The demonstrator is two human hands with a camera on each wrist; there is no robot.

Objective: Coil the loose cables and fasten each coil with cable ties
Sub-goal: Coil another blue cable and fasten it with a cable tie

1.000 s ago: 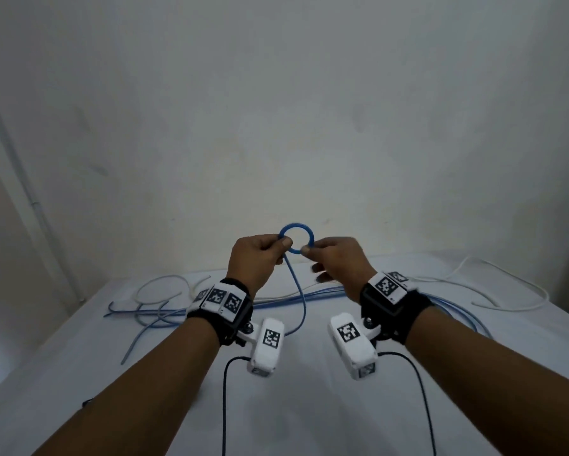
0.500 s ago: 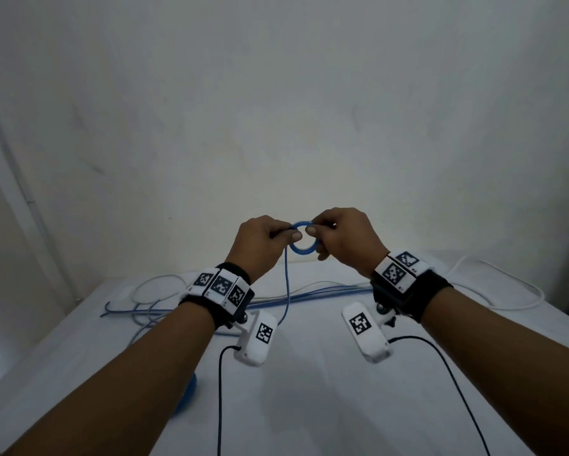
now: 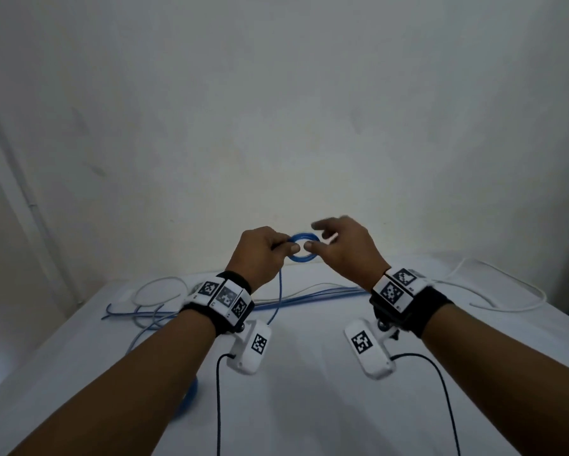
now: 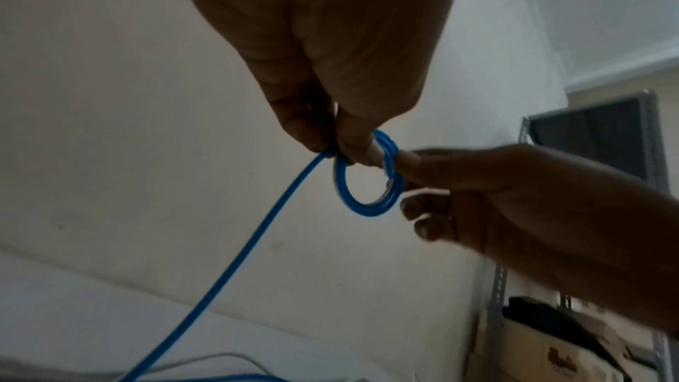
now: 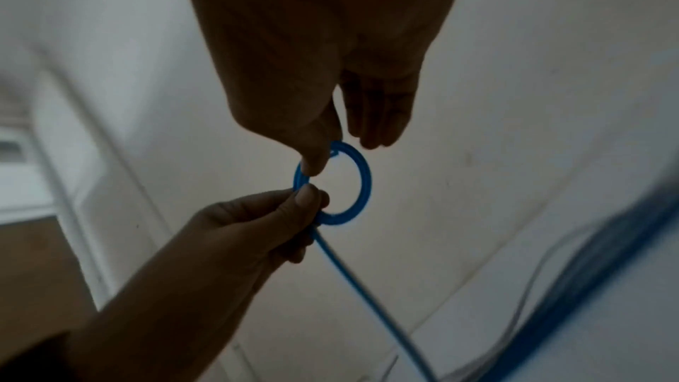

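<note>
Two hands, one blue coil

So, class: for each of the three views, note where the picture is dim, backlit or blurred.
Head view: even, dim light; the right hand has motion-blurred fingers, while the coil is fairly sharp. Left wrist view: the left hand is a dark, backlit shape against the pale wall; the coil is clear. Right wrist view: soft all over, with the cables at lower right smeared.

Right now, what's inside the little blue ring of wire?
Nothing fills the blue coil: plain wall shows through its hole. The left hand pinches its rim, whose pinched part is covered; the right hand's thumb touches the rim.
</note>
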